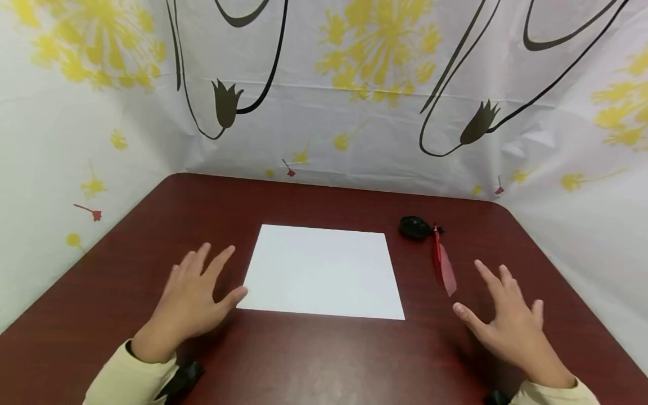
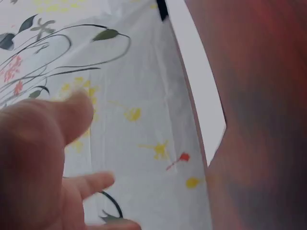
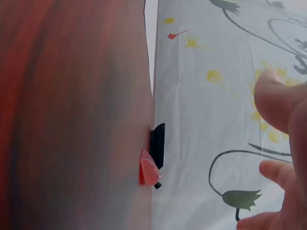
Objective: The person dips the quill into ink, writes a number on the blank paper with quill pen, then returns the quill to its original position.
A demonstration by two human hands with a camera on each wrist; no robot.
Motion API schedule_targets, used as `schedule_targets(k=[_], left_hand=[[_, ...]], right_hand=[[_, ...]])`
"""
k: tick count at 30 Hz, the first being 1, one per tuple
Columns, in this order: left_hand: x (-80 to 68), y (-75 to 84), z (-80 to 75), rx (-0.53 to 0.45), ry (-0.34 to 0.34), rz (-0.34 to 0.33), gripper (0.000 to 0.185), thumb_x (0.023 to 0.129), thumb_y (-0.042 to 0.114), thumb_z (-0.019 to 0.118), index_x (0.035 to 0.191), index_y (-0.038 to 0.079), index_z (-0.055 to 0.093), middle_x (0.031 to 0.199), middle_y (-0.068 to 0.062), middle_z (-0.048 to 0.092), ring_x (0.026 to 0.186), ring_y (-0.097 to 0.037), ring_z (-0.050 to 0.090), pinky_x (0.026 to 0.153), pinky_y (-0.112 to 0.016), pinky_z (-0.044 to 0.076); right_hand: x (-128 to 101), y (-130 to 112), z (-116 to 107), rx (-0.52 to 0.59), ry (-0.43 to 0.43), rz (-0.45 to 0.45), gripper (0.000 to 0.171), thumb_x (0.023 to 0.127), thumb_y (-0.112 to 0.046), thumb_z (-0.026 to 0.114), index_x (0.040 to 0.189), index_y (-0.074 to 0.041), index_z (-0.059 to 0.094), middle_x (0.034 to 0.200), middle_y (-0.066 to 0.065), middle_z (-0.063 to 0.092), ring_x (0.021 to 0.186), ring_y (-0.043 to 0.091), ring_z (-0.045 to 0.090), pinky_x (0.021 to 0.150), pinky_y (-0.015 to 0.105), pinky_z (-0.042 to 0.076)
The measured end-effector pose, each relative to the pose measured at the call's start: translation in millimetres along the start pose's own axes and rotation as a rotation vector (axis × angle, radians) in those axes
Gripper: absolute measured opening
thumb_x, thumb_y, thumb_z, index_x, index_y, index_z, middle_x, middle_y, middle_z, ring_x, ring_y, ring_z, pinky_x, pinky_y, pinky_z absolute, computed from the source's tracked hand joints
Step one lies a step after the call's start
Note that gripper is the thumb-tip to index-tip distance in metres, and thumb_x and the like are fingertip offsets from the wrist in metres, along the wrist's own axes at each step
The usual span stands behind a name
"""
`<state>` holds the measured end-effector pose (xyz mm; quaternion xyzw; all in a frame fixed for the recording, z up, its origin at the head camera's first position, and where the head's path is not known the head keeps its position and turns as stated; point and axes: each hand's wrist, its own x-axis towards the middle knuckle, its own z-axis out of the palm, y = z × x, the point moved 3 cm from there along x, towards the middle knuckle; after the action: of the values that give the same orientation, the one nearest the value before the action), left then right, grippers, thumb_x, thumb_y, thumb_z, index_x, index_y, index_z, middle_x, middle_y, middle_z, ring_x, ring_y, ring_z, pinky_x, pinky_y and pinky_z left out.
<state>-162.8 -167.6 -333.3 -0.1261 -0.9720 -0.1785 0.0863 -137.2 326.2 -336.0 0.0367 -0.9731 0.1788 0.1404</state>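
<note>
Head view suggests we're just starting, left hand (image 1: 189, 304) and right hand (image 1: 511, 326) spread and empty, next probably needing a reach for the white rectangular paper sheet (image 1: 322, 273).

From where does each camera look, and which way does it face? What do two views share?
Head: worn on the head, faces forward and down to the table, white sheet and cloth; left hand, right hand and sleeves show.
Left wrist: worn there, faces across the table towards the cloth; part of the left hand shows.
Right wrist: worn there, faces black object, red piece and cloth; part of right hand shows.
Head and right wrist share the black object and red piece.
</note>
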Motion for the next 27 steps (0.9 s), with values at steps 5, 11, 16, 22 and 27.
schedule_targets(k=[5,11,16,22,27], left_hand=[[4.3,8.5,11.9,-0.215,-0.187,0.237,0.077,0.088,0.051,0.066,0.146,0.007,0.041,0.148,-0.027,0.033,0.134,-0.047,0.033,0.101,-0.063,0.032],[22.9,15.7,20.6,-0.206,-0.221,0.331,0.060,0.090,0.037,0.069,0.138,0.005,0.051,0.142,-0.025,0.043,0.131,-0.042,0.041,0.101,-0.058,0.035],[37.3,14.1,21.2,-0.116,-0.190,0.288,0.048,0.090,0.024,0.069,0.132,0.004,0.057,0.139,-0.026,0.046,0.127,-0.042,0.044,0.100,-0.056,0.037],[39.3,9.4,22.1,-0.092,-0.227,0.226,0.053,0.086,0.025,0.075,0.132,0.005,0.057,0.141,-0.027,0.043,0.128,-0.043,0.042,0.101,-0.056,0.036],[32.8,4.3,30.0,-0.132,-0.272,0.195,0.057,0.086,0.028,0.075,0.134,0.006,0.056,0.143,-0.027,0.039,0.130,-0.044,0.039,0.102,-0.057,0.034]], right_hand=[[6.3,-3.9,-4.9,0.107,0.053,-0.050,0.075,0.088,-0.032,0.073,0.148,-0.006,0.035,0.142,0.035,0.036,0.126,0.055,0.036,0.090,0.075,0.026],[26.2,-3.9,-14.7,0.084,0.072,-0.073,0.063,0.088,-0.030,0.072,0.138,-0.003,0.046,0.126,0.027,0.053,0.106,0.046,0.056,0.076,0.063,0.042],[47.3,2.5,-19.2,0.060,0.074,-0.113,0.057,0.089,-0.027,0.071,0.134,0.000,0.048,0.120,0.029,0.055,0.101,0.046,0.058,0.075,0.062,0.043],[72.1,11.9,-15.4,0.025,0.077,-0.206,0.053,0.087,-0.021,0.073,0.130,0.000,0.051,0.115,0.028,0.058,0.099,0.046,0.057,0.076,0.062,0.044],[86.1,16.4,-9.1,-0.005,0.021,-0.249,0.050,0.089,-0.020,0.071,0.130,0.000,0.051,0.117,0.028,0.058,0.101,0.046,0.057,0.077,0.062,0.045]])
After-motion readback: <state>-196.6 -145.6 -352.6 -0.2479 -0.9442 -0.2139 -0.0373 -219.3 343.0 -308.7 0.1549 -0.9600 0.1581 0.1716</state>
